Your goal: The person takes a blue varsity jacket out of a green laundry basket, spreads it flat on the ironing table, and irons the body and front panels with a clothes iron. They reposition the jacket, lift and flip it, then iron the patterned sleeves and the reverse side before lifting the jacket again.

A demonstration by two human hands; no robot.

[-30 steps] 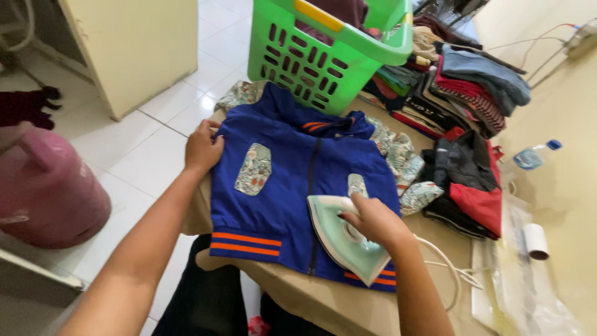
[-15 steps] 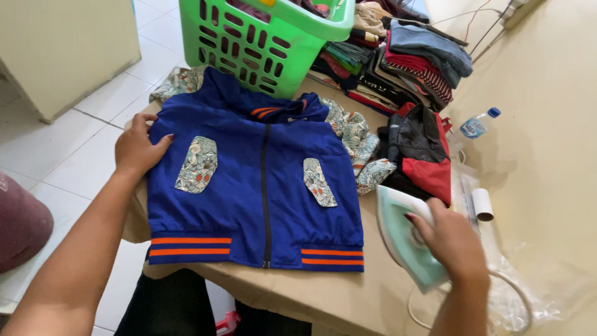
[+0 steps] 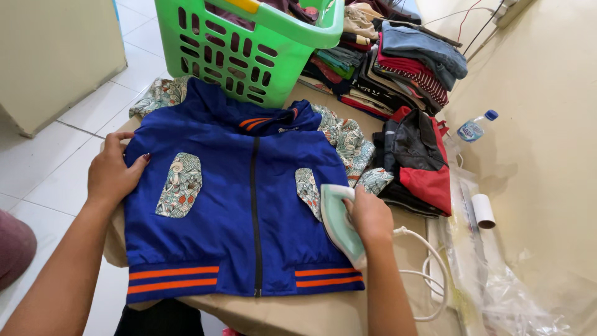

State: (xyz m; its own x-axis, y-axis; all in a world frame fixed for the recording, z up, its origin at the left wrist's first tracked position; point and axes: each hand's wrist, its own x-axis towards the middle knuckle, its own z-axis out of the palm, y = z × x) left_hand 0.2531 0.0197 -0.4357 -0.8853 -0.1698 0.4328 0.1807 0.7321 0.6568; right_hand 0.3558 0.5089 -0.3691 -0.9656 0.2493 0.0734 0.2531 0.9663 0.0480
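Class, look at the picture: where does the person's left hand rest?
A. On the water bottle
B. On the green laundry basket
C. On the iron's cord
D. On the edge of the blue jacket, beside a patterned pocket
D: the left hand lies flat on the blue jacket, while the right hand grips the iron.

So the iron (image 3: 341,225) is back on the blue jacket (image 3: 242,199) now: half a second ago the right hand (image 3: 368,214) had it off past the jacket's right edge over the bare board, and now it sits on the right front panel just below the patterned pocket. A second ago it was lower down, near the orange-striped hem.
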